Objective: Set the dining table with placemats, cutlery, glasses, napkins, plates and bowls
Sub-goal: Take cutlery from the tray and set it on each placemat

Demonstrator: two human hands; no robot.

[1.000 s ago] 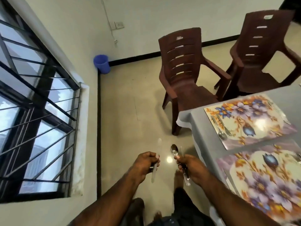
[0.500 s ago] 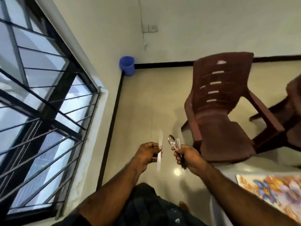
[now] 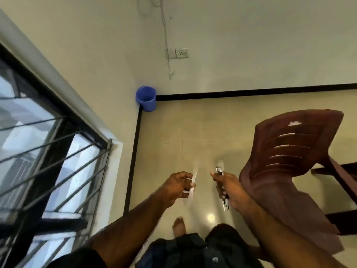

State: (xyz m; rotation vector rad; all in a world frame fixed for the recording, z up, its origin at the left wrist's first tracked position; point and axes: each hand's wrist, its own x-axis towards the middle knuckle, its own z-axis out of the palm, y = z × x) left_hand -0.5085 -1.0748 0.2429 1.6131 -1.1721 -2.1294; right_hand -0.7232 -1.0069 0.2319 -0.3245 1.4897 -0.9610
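Note:
My left hand grips a thin silver piece of cutlery, blurred by motion, that looks like a knife held upright. My right hand grips a bundle of cutlery: a spoon bowl sticks up above the fist and fork tines poke out below it. Both hands are held out in front of me over the floor, a short gap between them. The dining table and its placemats are out of view.
A brown plastic chair stands close on my right, its back toward me. A blue bucket sits in the floor corner. A barred window fills the left wall. My bare foot is on the tiled floor.
The view has swung left and up, away from the table; the placemats have left the frame. The chair now sits closer on the right. Both hands keep their cutlery.

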